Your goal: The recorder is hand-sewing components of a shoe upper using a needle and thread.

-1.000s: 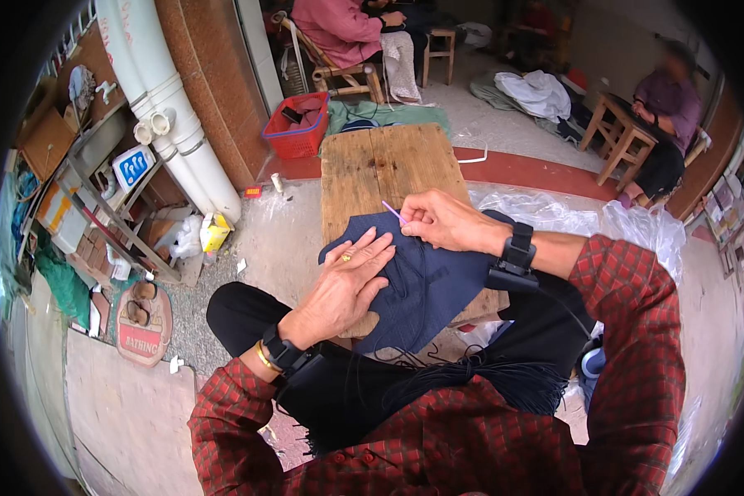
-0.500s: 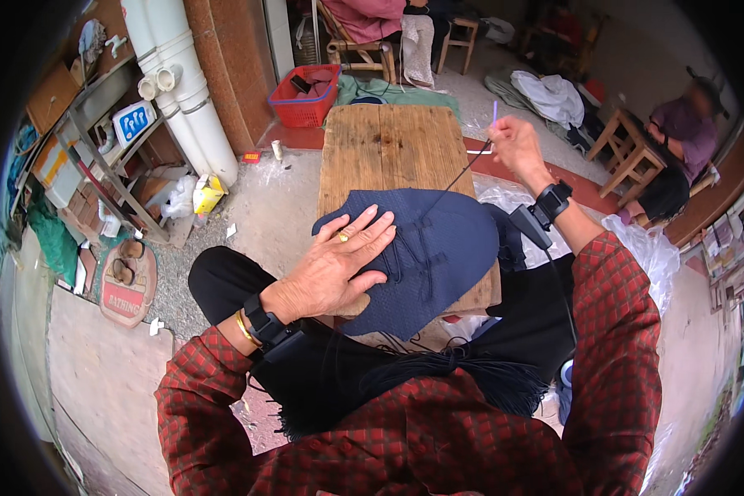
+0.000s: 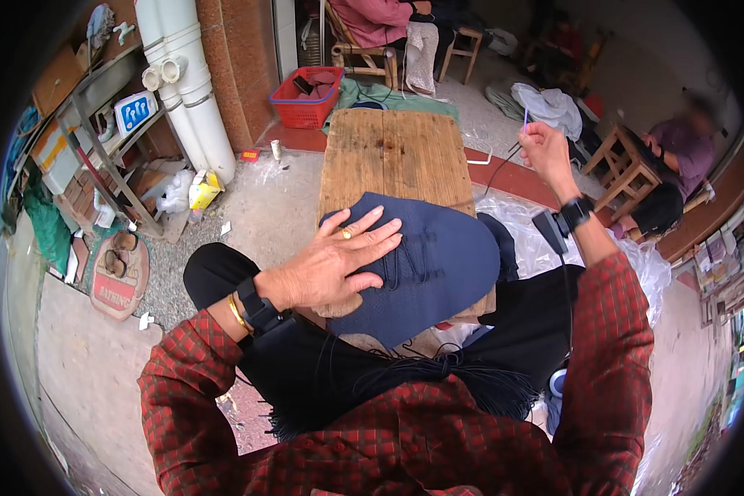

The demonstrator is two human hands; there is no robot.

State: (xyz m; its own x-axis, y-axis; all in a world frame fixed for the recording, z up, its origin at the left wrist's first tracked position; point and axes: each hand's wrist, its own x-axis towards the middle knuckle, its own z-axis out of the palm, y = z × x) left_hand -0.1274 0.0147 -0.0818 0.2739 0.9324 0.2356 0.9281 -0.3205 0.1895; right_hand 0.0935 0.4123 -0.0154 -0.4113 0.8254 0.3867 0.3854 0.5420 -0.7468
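Note:
A navy shoe upper (image 3: pixel 442 263), cut as a flat, textured piece, lies on a wooden bench between my knees. My left hand (image 3: pixel 326 260) rests palm down on its left part, fingers spread and holding nothing. Dark lacing (image 3: pixel 394 263) crosses the middle of the piece, partly under my fingers. Raised to the right and beyond the piece, my right hand (image 3: pixel 547 153) has its fingers pinched together. From them a thin purple stick (image 3: pixel 526 120) points upward, and a dark cord (image 3: pixel 498 167) trails down toward the bench. How cord and stick join is hidden.
The wooden bench (image 3: pixel 393 169) stretches away ahead of me. Beyond it stand a red basket (image 3: pixel 300 113) and wooden stools (image 3: pixel 624 169), with other people seated. Black strands (image 3: pixel 450 368) hang across my lap. Clear plastic sheeting (image 3: pixel 517 217) lies to the right, a cluttered shelf (image 3: pixel 112 157) to the left.
My right hand has moved right and slightly down in the picture, with the purple stick still in it. The cord now sags more loosely. My left hand stays flat on the shoe upper.

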